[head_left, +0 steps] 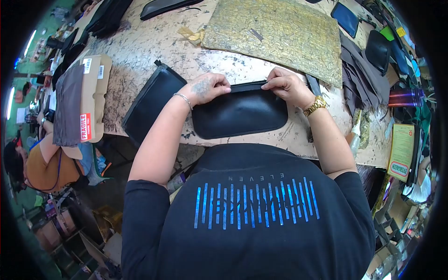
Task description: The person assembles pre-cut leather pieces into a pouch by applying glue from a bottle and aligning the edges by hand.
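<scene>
A black leather-like pouch (240,114) with rounded lower corners lies near the front edge of the worktable, its long upper edge facing away from me. At the left end of that edge, my left hand (207,87) pinches the narrow black border strip between thumb and fingers. My right hand (287,87) pinches the same edge at its right end. Between the hands the strip runs nearly straight. A second black pouch (156,100) lies tilted to the left, partly behind my left forearm. The undersides of the pinching fingers are hidden.
A yellowish, scarred board (275,37) lies across the back of the worktable (135,42). Left stands a cardboard box (100,93) with dark sheets. Dark fabric pieces (359,70), a glue bottle (355,135) and a purple tumbler (406,98) are at right. Another person (51,163) sits far left.
</scene>
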A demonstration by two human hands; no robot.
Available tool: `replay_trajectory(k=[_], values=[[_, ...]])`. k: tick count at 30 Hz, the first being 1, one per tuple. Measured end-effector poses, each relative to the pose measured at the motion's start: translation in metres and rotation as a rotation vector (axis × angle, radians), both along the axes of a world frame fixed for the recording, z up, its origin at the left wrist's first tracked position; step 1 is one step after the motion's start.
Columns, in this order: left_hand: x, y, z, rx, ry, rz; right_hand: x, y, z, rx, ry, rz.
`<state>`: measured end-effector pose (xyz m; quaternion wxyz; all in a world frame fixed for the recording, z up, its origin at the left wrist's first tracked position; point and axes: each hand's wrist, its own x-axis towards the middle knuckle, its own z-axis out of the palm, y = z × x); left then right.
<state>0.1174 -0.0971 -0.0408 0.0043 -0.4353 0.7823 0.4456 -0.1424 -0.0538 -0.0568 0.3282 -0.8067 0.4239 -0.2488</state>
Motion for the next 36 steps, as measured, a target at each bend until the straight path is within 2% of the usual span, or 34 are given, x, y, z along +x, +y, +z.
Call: replay_trajectory(k=[3, 6, 8, 11, 13, 15, 16, 21, 23, 28, 32, 34, 35, 36], values=[[0.002, 0.013, -0.008, -0.105, 0.12, -0.035, -0.004, 0.001, -0.003, 0.006, -0.04, 0.028], [0.001, 0.027, -0.007, -0.424, 0.155, -0.118, -0.004, -0.001, 0.012, 0.04, -0.012, 0.093], [-0.003, 0.039, 0.001, -0.433, 0.139, -0.09, 0.006, -0.003, 0.028, 0.271, 0.108, 0.041], [-0.006, 0.049, 0.008, -0.474, 0.137, -0.059, 0.034, -0.01, 0.024, -0.074, 0.29, 0.231], [-0.005, 0.05, 0.009, -0.508, 0.194, -0.072, 0.052, -0.012, 0.025, -0.069, 0.242, 0.282], [-0.001, 0.052, 0.009, -0.512, 0.219, -0.05, 0.06, -0.015, 0.031, 0.109, 0.322, 0.365], [0.001, 0.053, 0.009, -0.512, 0.243, -0.032, 0.057, -0.012, 0.032, 0.069, 0.213, 0.339], [0.006, 0.055, 0.006, -0.596, 0.241, 0.018, 0.028, -0.003, 0.027, -0.028, 0.196, 0.249], [0.008, 0.054, 0.005, -0.622, 0.251, 0.022, 0.016, 0.0, 0.023, -0.151, 0.212, 0.178], [0.004, 0.051, -0.002, -0.732, 0.242, 0.033, 0.007, 0.01, 0.018, -0.274, 0.114, 0.034], [0.008, 0.047, -0.007, -0.746, 0.264, 0.043, 0.005, 0.01, 0.007, -0.259, 0.117, -0.012], [0.024, 0.04, -0.005, -0.481, 0.274, 0.046, -0.002, 0.01, 0.003, -0.167, 0.059, -0.018], [0.032, 0.038, -0.002, -0.245, 0.299, 0.098, -0.006, 0.01, 0.005, -0.126, 0.082, -0.029], [0.037, 0.037, -0.001, -0.146, 0.392, 0.153, -0.006, 0.01, 0.006, -0.09, 0.095, -0.022]])
